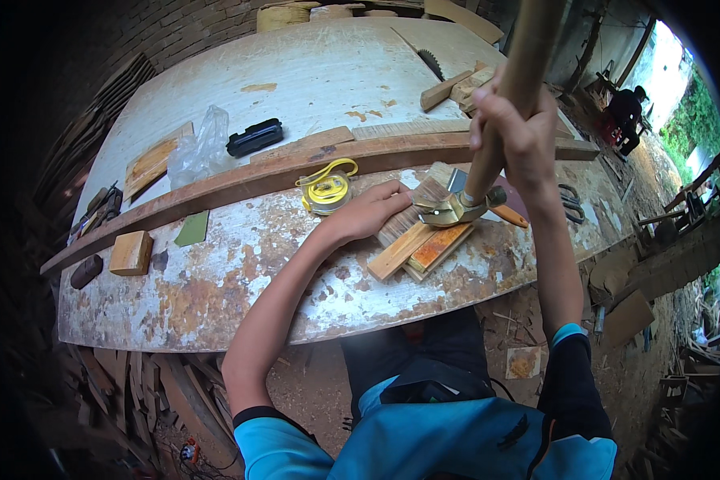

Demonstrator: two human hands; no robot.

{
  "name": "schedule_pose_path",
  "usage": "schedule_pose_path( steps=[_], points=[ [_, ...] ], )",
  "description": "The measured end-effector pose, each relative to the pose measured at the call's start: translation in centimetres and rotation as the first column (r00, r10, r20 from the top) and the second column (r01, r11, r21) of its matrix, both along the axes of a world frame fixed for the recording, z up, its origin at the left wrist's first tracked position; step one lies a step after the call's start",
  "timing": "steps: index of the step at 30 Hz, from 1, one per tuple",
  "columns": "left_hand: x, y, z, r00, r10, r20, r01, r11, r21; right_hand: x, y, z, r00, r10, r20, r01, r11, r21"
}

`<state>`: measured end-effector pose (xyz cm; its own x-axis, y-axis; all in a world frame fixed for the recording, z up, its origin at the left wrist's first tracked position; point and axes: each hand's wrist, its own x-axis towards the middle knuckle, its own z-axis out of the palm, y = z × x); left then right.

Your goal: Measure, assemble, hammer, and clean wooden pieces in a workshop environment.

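My right hand (526,148) is closed around the wooden handle of a claw hammer (488,164), which slants up toward the head camera. Its metal head is low over a small cluster of wood pieces. With its fingers against a grey-brown piece of wood (395,227), my left hand (370,213) steadies the cluster from the left. A pale wood strip (400,251) and an orange-stained strip (443,246) lie together at its near side. The hammer hides part of the joint between them, and I cannot make out a nail.
A yellow tape measure (326,193) sits beyond my left forearm. A long wooden beam (248,174) crosses the worn table (216,312). Farther back are a black case (254,138) and a plastic bag (202,152). A wood block (131,254) stands left; black-handled scissors (572,205) lie right.
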<state>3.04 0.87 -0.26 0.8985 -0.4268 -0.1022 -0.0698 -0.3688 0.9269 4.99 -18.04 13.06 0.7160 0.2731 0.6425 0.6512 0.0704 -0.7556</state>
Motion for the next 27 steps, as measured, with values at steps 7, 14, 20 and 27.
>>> schedule_pose_path(
  steps=[7, 14, 20, 27],
  points=[
    [-2.0, 0.1, 3.5, 0.987, -0.128, 0.093, 0.110, 0.978, 0.179, -0.1, -0.8, 1.9, 0.979, -0.119, 0.166, 0.093, 0.983, 0.159],
    [-3.9, -5.0, 4.3, 0.963, -0.028, 0.269, -0.110, 0.867, 0.487, 0.7, -0.5, 1.5, 0.967, -0.190, 0.171, 0.147, 0.961, 0.236],
    [-2.8, -6.8, 5.6, 0.976, 0.119, 0.184, -0.195, 0.853, 0.485, 5.3, -2.0, 1.9, 0.953, -0.282, 0.108, 0.256, 0.943, 0.211],
    [-0.1, -8.6, 8.9, 0.991, 0.128, -0.038, -0.088, 0.841, 0.534, 14.2, -2.7, -0.6, 0.919, -0.395, 0.012, 0.387, 0.906, 0.171]
  ],
)
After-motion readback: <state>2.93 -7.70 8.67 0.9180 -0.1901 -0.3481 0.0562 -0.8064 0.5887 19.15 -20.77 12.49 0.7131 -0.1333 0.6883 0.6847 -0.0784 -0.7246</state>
